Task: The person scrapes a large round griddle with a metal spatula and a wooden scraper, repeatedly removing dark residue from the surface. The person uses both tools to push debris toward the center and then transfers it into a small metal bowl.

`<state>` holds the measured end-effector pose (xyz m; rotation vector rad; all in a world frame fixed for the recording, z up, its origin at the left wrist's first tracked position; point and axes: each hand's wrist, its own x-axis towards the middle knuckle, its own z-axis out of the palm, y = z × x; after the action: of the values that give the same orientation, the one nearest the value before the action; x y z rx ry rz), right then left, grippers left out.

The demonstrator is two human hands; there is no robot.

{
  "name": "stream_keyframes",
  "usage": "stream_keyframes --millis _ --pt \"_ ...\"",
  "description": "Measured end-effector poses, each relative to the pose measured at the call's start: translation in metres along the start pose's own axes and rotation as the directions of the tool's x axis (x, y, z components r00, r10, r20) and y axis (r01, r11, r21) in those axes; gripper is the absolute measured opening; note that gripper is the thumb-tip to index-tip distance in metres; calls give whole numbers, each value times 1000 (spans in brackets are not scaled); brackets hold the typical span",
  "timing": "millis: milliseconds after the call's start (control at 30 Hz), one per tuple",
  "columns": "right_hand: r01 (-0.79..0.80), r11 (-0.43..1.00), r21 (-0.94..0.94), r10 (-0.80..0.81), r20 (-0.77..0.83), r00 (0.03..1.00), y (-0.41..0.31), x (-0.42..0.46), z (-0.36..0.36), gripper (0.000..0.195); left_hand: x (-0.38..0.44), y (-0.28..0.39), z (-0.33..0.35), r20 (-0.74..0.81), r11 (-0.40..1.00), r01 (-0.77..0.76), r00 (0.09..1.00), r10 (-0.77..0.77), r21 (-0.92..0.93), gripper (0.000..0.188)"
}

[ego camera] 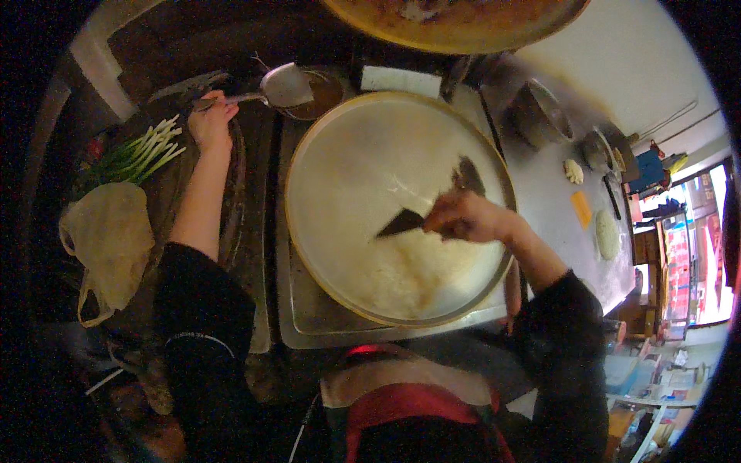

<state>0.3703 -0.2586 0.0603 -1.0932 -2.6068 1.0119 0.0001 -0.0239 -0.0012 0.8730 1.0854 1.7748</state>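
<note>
A large round flat pan (359,162) with a pale, shiny surface lies in front of me. Brown streaks mark its near part. Over it, my right hand (472,217) grips a scraper (402,223) whose dark triangular blade points left. A dark blurred thing (469,175) shows just beyond that hand; I cannot tell what it is. At the upper left, my left hand (211,122) holds the handle of a metal turner (288,85). The turner's broad blade is above a bowl (327,95), partly covering it.
Green onions (145,150) and a plastic bag (110,243) lie on the left. A raised round lid or pan (463,32) hangs overhead. To the right, a metal worktop (550,214) bears a metal pot (538,116), pale dough (606,234), an orange scraper (580,209) and a dark-handled tool (612,197).
</note>
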Motion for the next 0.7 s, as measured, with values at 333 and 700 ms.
stream_keyframes --millis 333,700 --pt "-390 920 -38 296 -584 756 77 -19 -18 23 -29 24 -13 322 919 264 878 -355 291 13" --pt "-99 994 -50 84 -244 966 -10 -71 41 27 -48 29 -36 420 863 201 807 -414 464 13"
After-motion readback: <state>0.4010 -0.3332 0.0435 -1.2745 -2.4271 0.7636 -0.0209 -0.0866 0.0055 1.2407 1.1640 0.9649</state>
